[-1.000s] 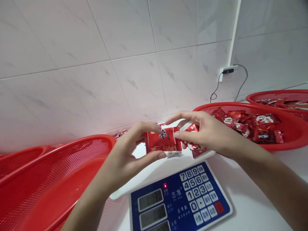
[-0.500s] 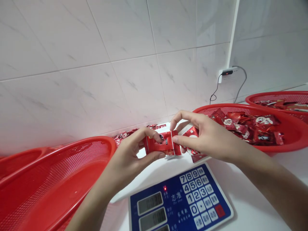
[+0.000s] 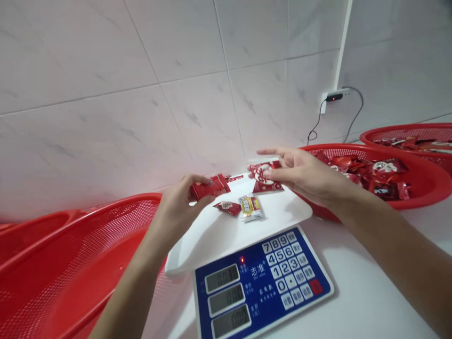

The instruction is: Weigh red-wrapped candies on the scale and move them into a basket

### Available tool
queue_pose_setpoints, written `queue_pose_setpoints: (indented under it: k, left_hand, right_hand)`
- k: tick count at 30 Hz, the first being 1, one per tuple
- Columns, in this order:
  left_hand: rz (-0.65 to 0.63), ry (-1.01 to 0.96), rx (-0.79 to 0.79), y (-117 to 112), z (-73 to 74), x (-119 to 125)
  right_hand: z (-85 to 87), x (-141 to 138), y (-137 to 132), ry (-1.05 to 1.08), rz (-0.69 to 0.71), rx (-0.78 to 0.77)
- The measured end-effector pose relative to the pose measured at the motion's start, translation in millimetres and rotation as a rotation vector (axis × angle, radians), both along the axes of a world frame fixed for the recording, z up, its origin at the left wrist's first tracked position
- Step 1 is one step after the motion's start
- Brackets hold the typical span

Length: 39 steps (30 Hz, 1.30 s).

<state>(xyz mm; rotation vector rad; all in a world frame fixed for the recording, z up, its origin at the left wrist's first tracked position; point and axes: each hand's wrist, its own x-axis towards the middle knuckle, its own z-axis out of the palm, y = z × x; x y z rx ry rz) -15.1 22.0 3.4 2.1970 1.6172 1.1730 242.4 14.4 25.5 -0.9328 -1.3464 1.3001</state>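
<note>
Above the left part of a white scale tray, my left hand pinches a small red snack packet between thumb and fingers. My right hand grips a red packet with white print over the tray's right side, its index finger stretched out. Between the hands, a dark red packet and a yellow-and-silver packet lie on the tray. The scale's blue panel with number keys and lit displays faces me.
To the right, a red basket holds several red packets, with another red basket of packets behind it. Red baskets stand on the left. A tiled wall rises behind, carrying a power socket with cables.
My hands have moved apart, each now with its own red packet, where before they met over the tray. Two packets on the tray have come into view.
</note>
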Motion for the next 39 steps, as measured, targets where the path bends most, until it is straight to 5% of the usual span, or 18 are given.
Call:
queue_pose_setpoints:
  k: [5,7,11,17,27,32,39]
  left_hand:
    - [-0.203,-0.043,-0.167,10.4,-13.6,1.0]
    - [-0.188,-0.026,-0.173,9.7,-14.5,1.8]
    - [-0.222,-0.238,-0.177,-9.8,-1.3,13.9]
    - [-0.538,-0.486,-0.283,-41.9,12.0,45.7]
    - [-0.478,-0.364,-0.177,-36.5,7.2,42.0]
    - [-0.438,-0.123,-0.215,-35.7,12.8,34.5]
    - [-0.507,-0.179,-0.329,-33.9,19.9,20.5]
  right_hand:
    - [0.0,-4.0,-1.6,0.082,0.058,0.107]
    - [-1.0,-4.7,-2.0,0.087,0.069,0.155]
    - [-3.9,-10.8,-6.6,0.112,0.052,0.202]
    - [-9.7,-27.9,-23.5,0.084,0.06,0.224]
    - [-3.5,-12.5,-20.1,-0.148,0.097,0.338]
    - [4.3,-3.7,-24.8,-0.303,0.303,0.248]
    - [2.3,-5.1,-14.3,-0.216,0.33,0.144]
